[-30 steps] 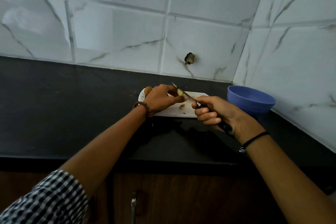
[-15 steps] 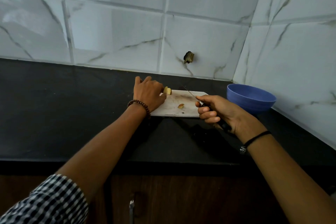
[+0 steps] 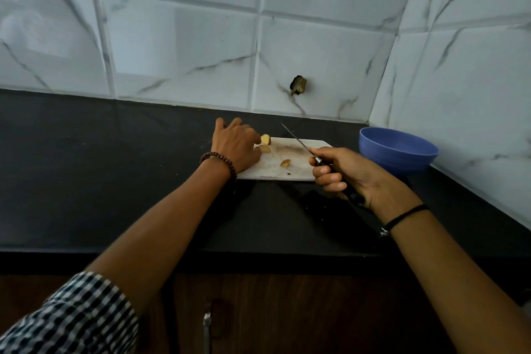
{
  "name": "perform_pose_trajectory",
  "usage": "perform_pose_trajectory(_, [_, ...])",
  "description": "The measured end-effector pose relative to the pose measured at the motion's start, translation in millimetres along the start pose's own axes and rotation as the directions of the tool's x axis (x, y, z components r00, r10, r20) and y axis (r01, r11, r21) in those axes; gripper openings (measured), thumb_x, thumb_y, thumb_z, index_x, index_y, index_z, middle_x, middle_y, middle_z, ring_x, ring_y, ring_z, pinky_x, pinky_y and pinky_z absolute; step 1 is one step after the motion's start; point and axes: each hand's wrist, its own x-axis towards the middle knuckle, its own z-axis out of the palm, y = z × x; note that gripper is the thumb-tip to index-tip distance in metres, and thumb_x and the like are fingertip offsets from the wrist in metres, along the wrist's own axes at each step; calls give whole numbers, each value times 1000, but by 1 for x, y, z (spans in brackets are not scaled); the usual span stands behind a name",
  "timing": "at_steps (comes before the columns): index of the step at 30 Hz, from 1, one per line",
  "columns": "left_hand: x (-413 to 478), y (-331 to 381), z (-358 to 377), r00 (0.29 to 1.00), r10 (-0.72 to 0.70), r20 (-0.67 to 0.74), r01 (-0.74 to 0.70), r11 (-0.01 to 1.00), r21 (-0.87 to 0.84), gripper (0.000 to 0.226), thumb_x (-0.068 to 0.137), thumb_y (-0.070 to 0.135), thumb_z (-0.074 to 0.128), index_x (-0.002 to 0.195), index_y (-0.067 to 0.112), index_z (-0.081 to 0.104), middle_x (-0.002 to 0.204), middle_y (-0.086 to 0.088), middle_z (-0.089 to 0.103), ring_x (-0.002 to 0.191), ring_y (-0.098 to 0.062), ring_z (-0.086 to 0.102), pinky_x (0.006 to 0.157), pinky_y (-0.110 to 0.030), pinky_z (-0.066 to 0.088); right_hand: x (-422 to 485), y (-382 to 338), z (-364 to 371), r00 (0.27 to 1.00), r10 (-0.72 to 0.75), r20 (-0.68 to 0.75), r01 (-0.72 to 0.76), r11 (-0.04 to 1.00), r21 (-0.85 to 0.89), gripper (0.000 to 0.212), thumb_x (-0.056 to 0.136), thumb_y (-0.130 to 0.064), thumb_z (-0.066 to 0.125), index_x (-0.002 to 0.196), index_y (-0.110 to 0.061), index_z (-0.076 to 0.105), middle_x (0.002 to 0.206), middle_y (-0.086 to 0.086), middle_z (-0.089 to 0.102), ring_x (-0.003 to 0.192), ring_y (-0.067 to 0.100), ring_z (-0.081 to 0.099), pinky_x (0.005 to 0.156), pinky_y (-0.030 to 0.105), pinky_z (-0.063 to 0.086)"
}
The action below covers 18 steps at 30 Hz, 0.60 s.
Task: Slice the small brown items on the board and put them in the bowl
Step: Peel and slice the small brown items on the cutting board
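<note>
Brown pieces (image 3: 285,163), three, lie on the board (image 3: 270,174): two at its left end just beside the left hand (image 3: 235,145), one near the middle. The left hand rests palm down, fingers relaxed, holding nothing; the right hand (image 3: 347,174) curls its fingers around the handle of the knife (image 3: 296,140), blade tilted up over the board. The bowl (image 3: 396,165) stands right of the board.
</note>
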Motion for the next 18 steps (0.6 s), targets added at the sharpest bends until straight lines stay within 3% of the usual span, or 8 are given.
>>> perform_pose_trajectory(3, [-2, 2, -3, 995, 44, -95, -50, 997, -66, 26, 92, 33, 54, 115, 31, 67, 107, 8, 64, 107, -14, 49, 92, -35, 30, -2, 1, 1, 1000, -9, -17, 9, 1000, 14, 23, 100, -29, 51, 85, -11, 52, 55, -3, 43, 37, 4, 33, 28, 15, 26])
perform_pose_trajectory(6, [-3, 9, -8, 975, 155, -162, -186, 962, -200, 22, 91, 34, 54, 107, 34, 69, 101, 13, 66, 92, -8, 48, 81, -28, 29, -4, 1, 1, 999, -28, -42, 29, 999, 16, 23, 101, -29, 50, 87, -11, 53, 55, -3, 44, 37, 4, 34, 29, 14, 27])
perform_pose_trajectory(10, [-5, 18, -11, 970, 239, -44, -241, 925, -293, 26, 87, 51, 54, 102, 37, 70, 96, 19, 66, 81, -2, 45, 85, -30, 35, -6, 2, 5, 992, -65, -107, 60, 997, -44, 27, 102, -32, 46, 92, -8, 55, 56, -1, 46, 40, 5, 36, 31, 14, 27])
perform_pose_trajectory(14, [-3, 15, -9, 970, 244, 1, -230, 914, -334, 32, 82, 63, 56, 98, 40, 72, 92, 20, 67, 66, 1, 46, 72, -27, 36, -8, 3, 7, 984, -99, -150, 88, 993, -79, 28, 103, -31, 45, 97, -6, 57, 58, 0, 48, 41, 6, 38, 32, 14, 29])
perform_pose_trajectory(16, [-3, 14, -7, 970, 243, 21, -222, 913, -343, 30, 83, 62, 58, 99, 41, 71, 93, 20, 68, 65, 4, 46, 70, -27, 41, -9, 4, 7, 980, -110, -164, 93, 990, -109, 29, 103, -31, 46, 99, -5, 59, 59, 1, 50, 42, 6, 40, 33, 15, 30])
perform_pose_trajectory(18, [-3, 12, -6, 975, 221, 25, -194, 900, -389, 24, 84, 57, 61, 100, 41, 71, 95, 21, 68, 69, 2, 50, 78, -34, 49, -9, 5, 8, 978, -117, -174, 94, 987, -132, 30, 103, -31, 47, 102, -4, 61, 60, 2, 52, 42, 7, 42, 33, 16, 32])
